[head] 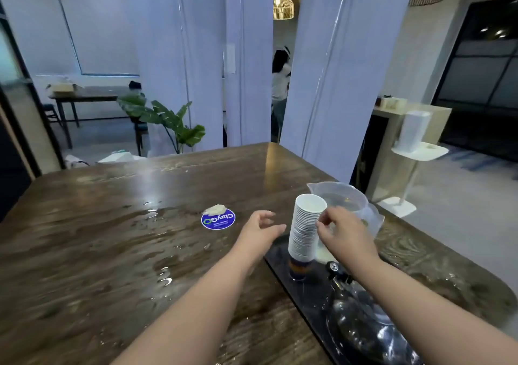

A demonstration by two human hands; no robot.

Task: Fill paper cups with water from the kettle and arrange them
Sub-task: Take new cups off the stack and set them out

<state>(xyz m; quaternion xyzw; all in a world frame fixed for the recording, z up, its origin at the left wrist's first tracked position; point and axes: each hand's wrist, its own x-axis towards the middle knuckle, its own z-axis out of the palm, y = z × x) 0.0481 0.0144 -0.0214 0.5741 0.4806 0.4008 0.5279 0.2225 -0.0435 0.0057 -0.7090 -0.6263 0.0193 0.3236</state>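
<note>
Tall stack of white paper cups (305,227), nested tightly, rims forming fine horizontal ridges, standing upright on a dark tray (308,294) at the right of a wet wooden table (112,252); lowest part of the stack darker, blue with an orange band. Exact cup count not readable; one stack only. Right hand (343,231) at the stack's right side, fingertips (322,220) pinching the rims near the top. Left hand (260,228) just left of the stack, fingers spread and relaxed, grasping nothing, not touching the cups. One clear plastic jug (350,202) with spout directly behind the stack, holding liquid. One glass kettle (361,328) on the near end of the same tray, dark fittings on top, partly blurred. One round blue sticker (218,219) on the table left of the hands, with a small pale crumpled wad (214,209) touching its far edge. Several water puddles (165,278) scattered over the tabletop. One leafy plant (168,121) beyond the table's far edge.
</note>
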